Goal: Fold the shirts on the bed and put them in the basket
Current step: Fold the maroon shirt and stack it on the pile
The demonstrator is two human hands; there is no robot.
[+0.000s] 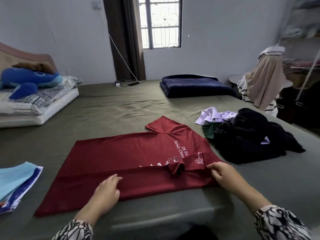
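Bed [121,108]: left hand [107,189] flat on red shirt [124,153]; right hand [223,174] pinches its fold.

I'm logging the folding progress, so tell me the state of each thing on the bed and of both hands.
Red shirt: spread flat, near edge and one sleeve folded over.
Left hand: fingers straight, resting on the folded edge.
Right hand: pinching the shirt's fold.
Dark clothes pile: crumpled, unfolded.
White garment: crumpled.
Light blue stack: folded flat.
Navy blanket: folded.
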